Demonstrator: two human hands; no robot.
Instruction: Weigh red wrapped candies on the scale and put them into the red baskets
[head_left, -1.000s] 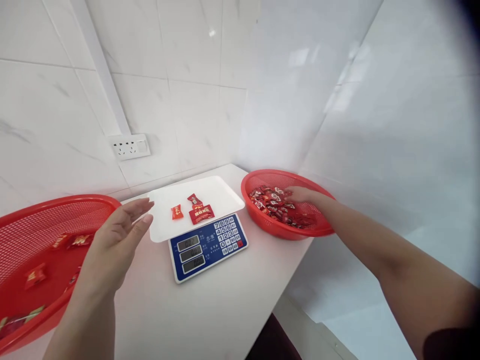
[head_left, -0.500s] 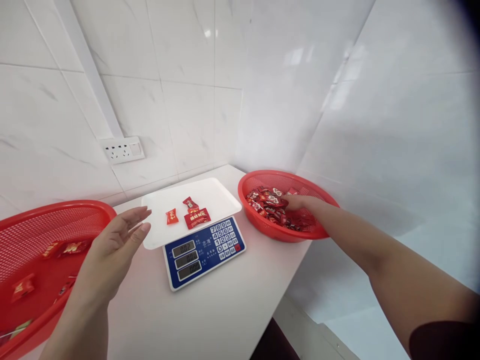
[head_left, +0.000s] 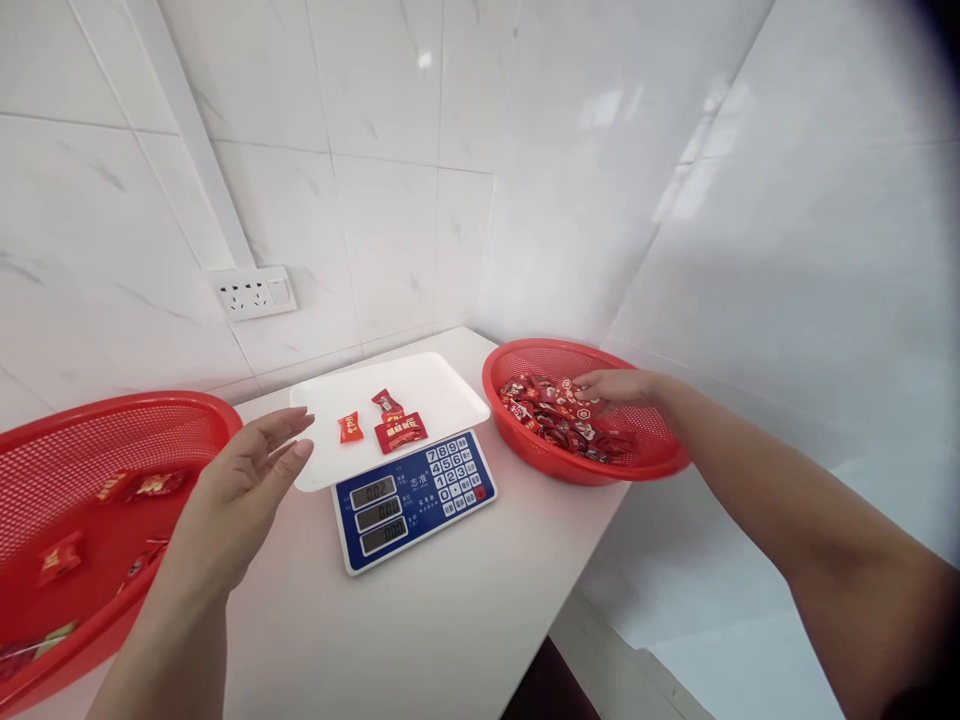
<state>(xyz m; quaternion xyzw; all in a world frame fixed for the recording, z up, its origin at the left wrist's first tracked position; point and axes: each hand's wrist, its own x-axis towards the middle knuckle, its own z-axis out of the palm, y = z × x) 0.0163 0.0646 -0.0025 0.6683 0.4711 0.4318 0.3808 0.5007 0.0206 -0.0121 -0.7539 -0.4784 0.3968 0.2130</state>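
Note:
My left hand (head_left: 251,480) hovers with its fingers apart beside the left corner of the scale's white pan (head_left: 450,385), holding nothing. Several red-wrapped candies (head_left: 401,432) lie on the pan, with a small orange-red candy (head_left: 350,428) set a little apart on the left. My right hand (head_left: 619,388) is inside the right red basket (head_left: 525,458), above a pile of wrapped candies (head_left: 544,405). Its fingertips pinch a red candy wrapper (head_left: 585,410); the fingers partly hide how it is gripped. The blue scale panel (head_left: 416,500) faces me with three displays.
Another red mesh basket (head_left: 217,405) stands at the left, partly behind my left forearm, with several wrapped candies (head_left: 60,557) inside. Both baskets and the scale rest on a white table (head_left: 300,640) against a tiled wall (head_left: 390,220) with a socket (head_left: 255,293).
My right hand has risen from deep in the candy pile, so its fingers now show with red wrappers at the tips. My left hand stays open by the pan. The view has shifted slightly.

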